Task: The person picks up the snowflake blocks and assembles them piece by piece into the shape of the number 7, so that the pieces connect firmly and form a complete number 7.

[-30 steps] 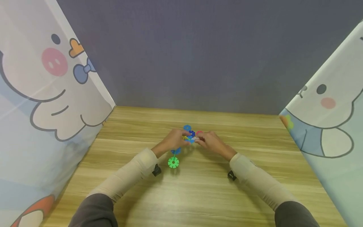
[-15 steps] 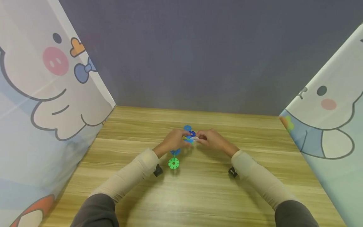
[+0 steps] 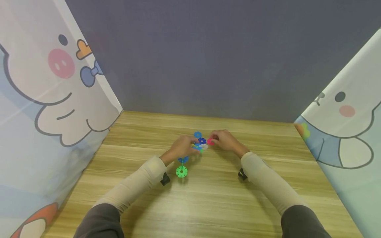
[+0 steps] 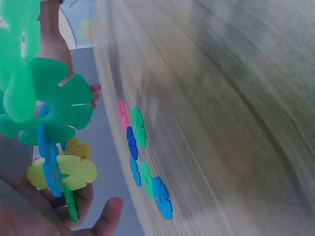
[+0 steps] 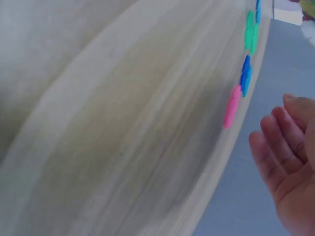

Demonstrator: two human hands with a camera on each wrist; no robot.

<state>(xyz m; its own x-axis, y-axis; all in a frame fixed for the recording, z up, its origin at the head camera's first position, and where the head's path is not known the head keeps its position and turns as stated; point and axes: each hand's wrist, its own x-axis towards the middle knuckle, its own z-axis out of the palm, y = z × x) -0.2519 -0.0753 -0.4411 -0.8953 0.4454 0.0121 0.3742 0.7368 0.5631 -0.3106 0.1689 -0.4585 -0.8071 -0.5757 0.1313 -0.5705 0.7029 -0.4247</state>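
My left hand (image 3: 180,147) grips a joined chain of slotted plastic snowflake discs. A bright green disc (image 3: 181,171) hangs from the chain's near end, with a blue disc (image 3: 183,160) above it. At the far end a white disc (image 3: 203,146) sticks out past the fingertips. The left wrist view shows the chain's yellow disc (image 4: 76,172) and green disc (image 4: 59,98) close up. My right hand (image 3: 225,140) is apart from the chain, above and beside a pink disc (image 3: 210,141) on the table. Its fingers are loosely bent in the right wrist view (image 5: 290,152), holding nothing.
Loose discs lie flat behind the chain: a dark blue disc (image 3: 202,141), a light blue disc (image 3: 197,134) and green discs (image 4: 139,127). A grey panel (image 3: 196,59) borders the wooden table (image 3: 208,205) at the back. Cartoon-printed panels stand at both sides.
My right hand has let go of the white disc, which stays on the chain, and has moved back and slightly right to the pink disc. The left hand has hardly moved.
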